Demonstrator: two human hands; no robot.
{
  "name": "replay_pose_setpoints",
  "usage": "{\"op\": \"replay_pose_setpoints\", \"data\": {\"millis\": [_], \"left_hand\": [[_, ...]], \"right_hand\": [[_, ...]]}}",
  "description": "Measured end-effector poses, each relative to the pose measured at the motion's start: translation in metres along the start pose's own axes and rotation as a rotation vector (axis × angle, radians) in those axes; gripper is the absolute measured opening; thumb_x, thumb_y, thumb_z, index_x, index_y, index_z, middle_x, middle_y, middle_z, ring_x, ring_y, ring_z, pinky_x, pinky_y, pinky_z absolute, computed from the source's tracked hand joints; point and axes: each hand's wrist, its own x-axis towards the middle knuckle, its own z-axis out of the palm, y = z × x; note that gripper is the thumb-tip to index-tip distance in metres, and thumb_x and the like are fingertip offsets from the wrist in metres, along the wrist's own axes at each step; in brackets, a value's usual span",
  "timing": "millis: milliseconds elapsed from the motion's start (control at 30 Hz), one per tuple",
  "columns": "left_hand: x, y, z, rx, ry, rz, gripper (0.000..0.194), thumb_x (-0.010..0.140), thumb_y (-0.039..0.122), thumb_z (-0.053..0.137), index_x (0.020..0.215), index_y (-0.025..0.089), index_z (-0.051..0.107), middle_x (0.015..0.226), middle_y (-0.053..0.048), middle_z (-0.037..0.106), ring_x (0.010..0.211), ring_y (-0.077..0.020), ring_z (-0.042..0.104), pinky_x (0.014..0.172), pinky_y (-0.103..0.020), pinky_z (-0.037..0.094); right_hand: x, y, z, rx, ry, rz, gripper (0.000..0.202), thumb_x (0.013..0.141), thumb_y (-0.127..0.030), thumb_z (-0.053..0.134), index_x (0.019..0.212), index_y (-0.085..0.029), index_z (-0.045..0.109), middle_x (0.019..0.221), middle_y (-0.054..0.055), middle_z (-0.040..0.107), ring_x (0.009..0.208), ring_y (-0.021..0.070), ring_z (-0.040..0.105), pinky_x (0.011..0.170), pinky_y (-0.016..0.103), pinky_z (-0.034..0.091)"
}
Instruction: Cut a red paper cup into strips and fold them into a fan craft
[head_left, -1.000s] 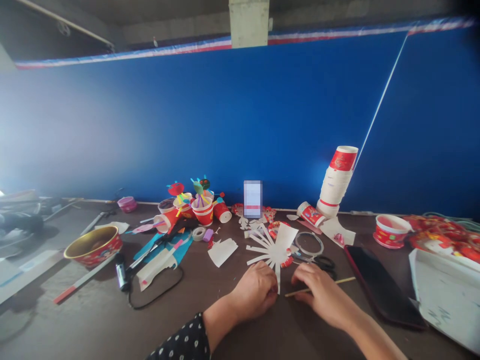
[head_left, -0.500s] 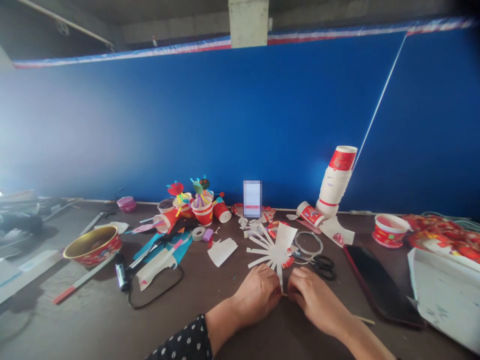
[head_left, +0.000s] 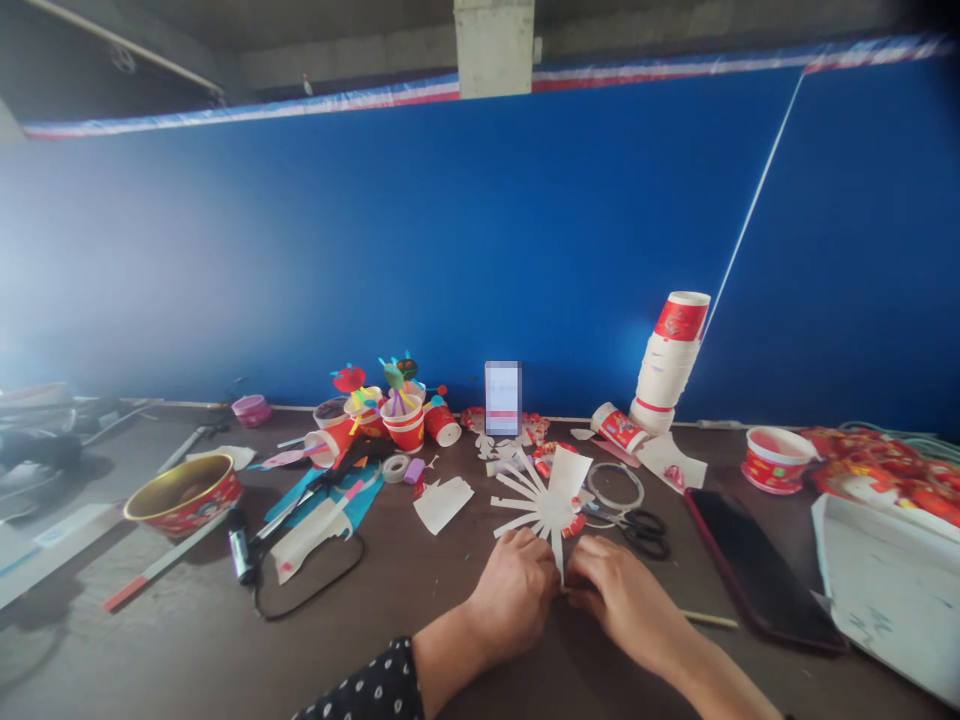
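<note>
A white paper cut into many strips around a round middle [head_left: 553,508] lies on the table, with one strip pointing toward me. My left hand [head_left: 519,578] is closed at the near end of that strip, its fingertips mostly hidden behind the knuckles. Close on the other side, my right hand [head_left: 609,582] has its fingers bent together at the same strip end. The two hands almost meet there. Black-handled scissors [head_left: 646,533] rest just beyond my right hand, beside a coil of pale wire [head_left: 616,486].
A dark phone [head_left: 761,570] and a white tray [head_left: 885,590] are on the right. Paper cups [head_left: 403,430] with coloured figures, a gold-lined bowl [head_left: 184,497] and tape [head_left: 395,467] are on the left. Stacked cups [head_left: 666,365] lean at the back beside a blue wall [head_left: 450,250].
My right hand has shifted slightly left, closer to my left hand at the strip's end. The view has moved a little; the cut paper lies as before.
</note>
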Motion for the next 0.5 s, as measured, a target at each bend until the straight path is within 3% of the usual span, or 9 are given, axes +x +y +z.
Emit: {"op": "replay_pose_setpoints", "data": {"millis": [233, 367, 500], "left_hand": [[0.001, 0.006, -0.004, -0.034, -0.025, -0.104, 0.01, 0.073, 0.012, 0.053, 0.066, 0.015, 0.059, 0.08, -0.005, 0.061, 0.08, -0.0203, 0.051, 0.069, -0.034, 0.039], [0.0, 0.004, -0.005, -0.132, -0.015, -0.189, 0.009, 0.075, 0.013, 0.054, 0.069, 0.016, 0.061, 0.081, -0.004, 0.062, 0.08, -0.019, 0.051, 0.073, -0.032, 0.039], [-0.001, -0.002, -0.005, -0.168, -0.018, -0.129, 0.006, 0.077, 0.019, 0.059, 0.073, 0.018, 0.064, 0.08, -0.002, 0.062, 0.083, -0.0186, 0.052, 0.077, -0.032, 0.038]], "right_hand": [[0.001, -0.005, 0.011, 0.005, 0.066, -0.037, 0.022, 0.079, -0.01, 0.042, 0.068, -0.019, 0.058, 0.082, 0.004, 0.059, 0.082, 0.0177, 0.054, 0.071, 0.027, 0.036], [0.003, -0.004, 0.016, -0.038, 0.081, -0.009, 0.02, 0.076, -0.006, 0.043, 0.07, -0.018, 0.059, 0.081, 0.005, 0.06, 0.081, 0.0179, 0.053, 0.071, 0.027, 0.036], [0.006, -0.002, 0.018, -0.035, 0.103, 0.015, 0.02, 0.073, -0.004, 0.044, 0.067, -0.018, 0.058, 0.079, 0.005, 0.061, 0.08, 0.0178, 0.053, 0.07, 0.026, 0.037]]}}
